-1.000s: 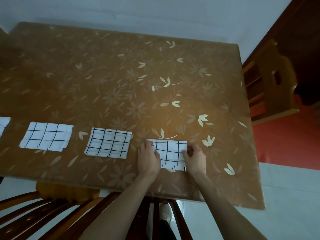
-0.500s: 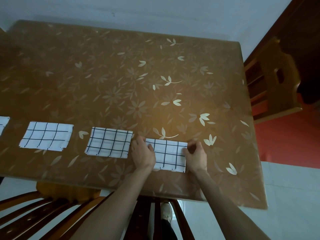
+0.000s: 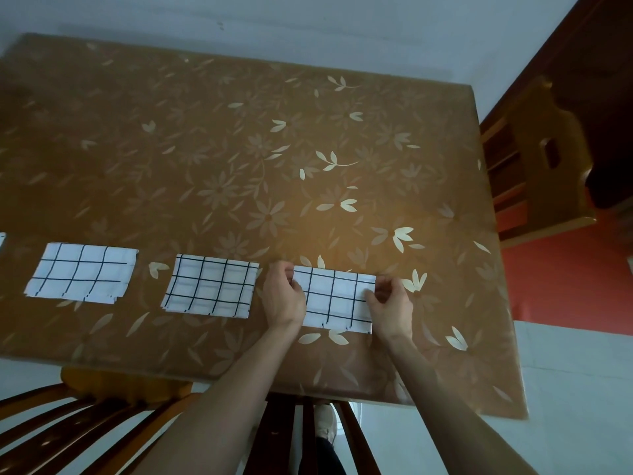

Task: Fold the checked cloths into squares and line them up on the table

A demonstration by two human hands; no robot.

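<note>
Three folded white cloths with black checks lie in a row near the front edge of the brown flowered table (image 3: 239, 149). The left cloth (image 3: 82, 277) and the middle cloth (image 3: 210, 290) lie flat and untouched. The right cloth (image 3: 334, 301) is between my hands. My left hand (image 3: 284, 296) pinches its left edge near the far corner. My right hand (image 3: 390, 303) pinches its right edge. A sliver of another white cloth (image 3: 1, 240) shows at the far left border.
A wooden chair (image 3: 537, 166) stands off the table's right side over a red floor. Chair backs (image 3: 85, 423) sit just below the table's front edge. A white wall runs behind the table.
The right cloth has shifted a little away from me, toward the row line. Both hands moved with it and slid up to its far corners, still gripping its side edges.
</note>
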